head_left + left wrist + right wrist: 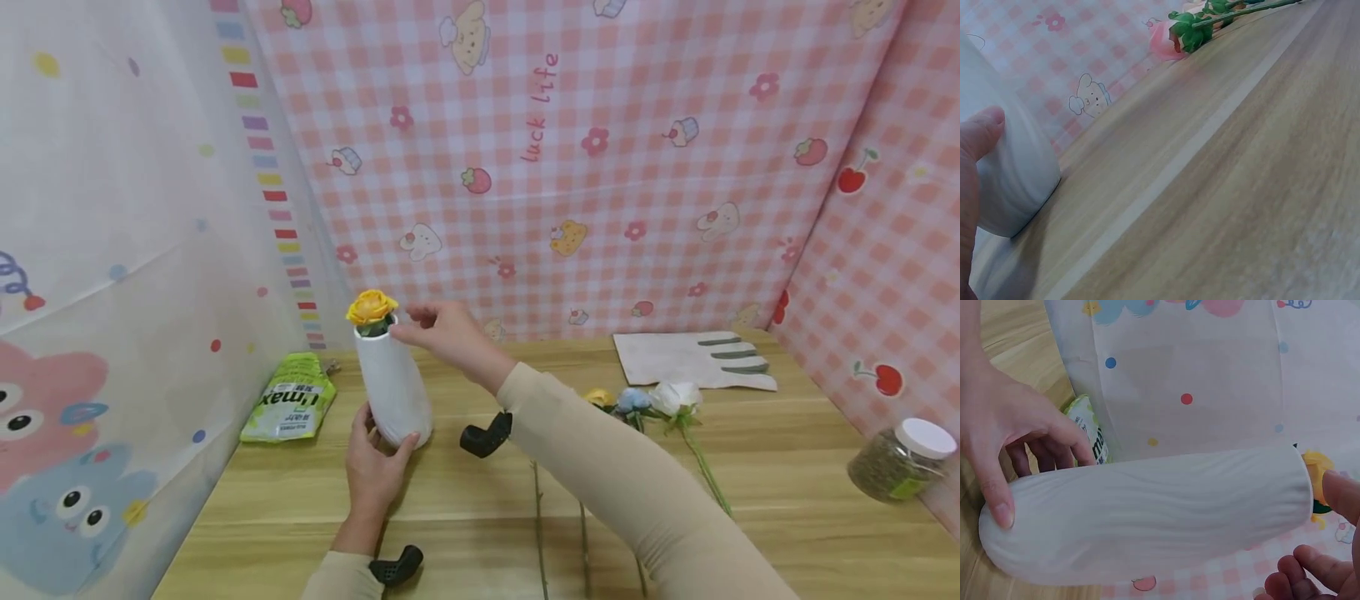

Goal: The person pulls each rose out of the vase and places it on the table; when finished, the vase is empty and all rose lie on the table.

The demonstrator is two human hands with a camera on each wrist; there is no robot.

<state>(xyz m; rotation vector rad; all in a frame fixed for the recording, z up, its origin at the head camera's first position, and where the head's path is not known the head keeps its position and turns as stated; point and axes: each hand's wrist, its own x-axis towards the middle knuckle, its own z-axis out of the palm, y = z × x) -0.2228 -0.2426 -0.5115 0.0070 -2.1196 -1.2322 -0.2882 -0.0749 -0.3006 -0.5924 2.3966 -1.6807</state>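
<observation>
A white vase (392, 383) with a wavy surface stands on the wooden table, and a yellow rose (372, 308) sits in its mouth with the bloom just above the rim. My left hand (372, 467) holds the vase low down, thumb on one side and fingers on the other; in the left wrist view the thumb (988, 128) lies against its wall. Beside the rim is my right hand (450, 333), its fingers loosely bent and holding nothing. In the right wrist view a gap shows between its thumb (1342, 497) and fingers. The rose's stem is hidden inside the vase.
A yellow flower (598, 397), a blue flower (633, 400) and a white flower (677, 397) lie right of centre, partly behind my right sleeve. Farther back is a white glove (686, 358). A green packet (291, 400) lies left, a lidded jar (900, 460) far right.
</observation>
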